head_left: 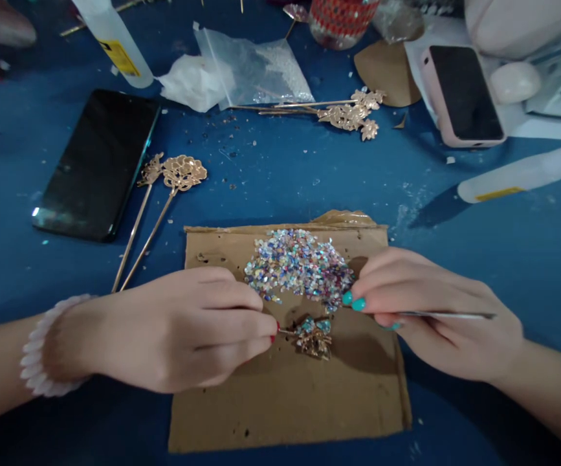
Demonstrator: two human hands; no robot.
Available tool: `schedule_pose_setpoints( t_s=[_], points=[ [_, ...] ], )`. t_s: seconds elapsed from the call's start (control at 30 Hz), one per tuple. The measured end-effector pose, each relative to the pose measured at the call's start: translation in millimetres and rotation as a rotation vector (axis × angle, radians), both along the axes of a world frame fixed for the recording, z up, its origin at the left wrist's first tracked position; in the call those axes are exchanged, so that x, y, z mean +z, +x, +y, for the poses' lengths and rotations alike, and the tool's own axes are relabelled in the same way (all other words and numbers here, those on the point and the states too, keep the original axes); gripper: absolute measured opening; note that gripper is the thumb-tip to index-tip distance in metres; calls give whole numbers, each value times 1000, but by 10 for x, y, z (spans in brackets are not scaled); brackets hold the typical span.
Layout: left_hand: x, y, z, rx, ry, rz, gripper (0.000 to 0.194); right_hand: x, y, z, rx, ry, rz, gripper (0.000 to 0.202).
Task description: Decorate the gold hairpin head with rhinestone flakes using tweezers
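Note:
My left hand (178, 330) pinches the thin metal stem of a gold hairpin, its ornate head (315, 340) set with several pale blue stones and held just over the cardboard sheet (280, 414). In my right hand (435, 310) lies a slim metal tool (448, 316), gripped between closed fingers; its tip points left, at the edge of the heap of small glittering stones (299, 265). That heap, in mixed blue, clear and purple, spreads on the cardboard's far half. The tool's very tip is hard to make out.
Two gold hairpins (183, 173) lie left, beside a black phone (98, 165). Further back are more gold hairpins (348, 116), a bag of small white pieces (261, 68) and a glue bottle (120, 48). At right are a pink-cased phone (464, 97) and another bottle (527, 171).

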State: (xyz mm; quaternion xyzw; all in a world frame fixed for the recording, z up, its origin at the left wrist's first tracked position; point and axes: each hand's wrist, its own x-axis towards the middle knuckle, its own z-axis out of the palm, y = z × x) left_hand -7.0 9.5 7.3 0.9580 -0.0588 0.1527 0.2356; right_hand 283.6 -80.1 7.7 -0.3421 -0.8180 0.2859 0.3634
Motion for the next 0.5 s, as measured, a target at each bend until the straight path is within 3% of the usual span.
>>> schedule_pose_setpoints(
  t_s=[0.5],
  points=[
    [-1, -23, 3, -16, -56, 37, 26, 68, -18, -40, -31, 42, -73, 12]
  ],
)
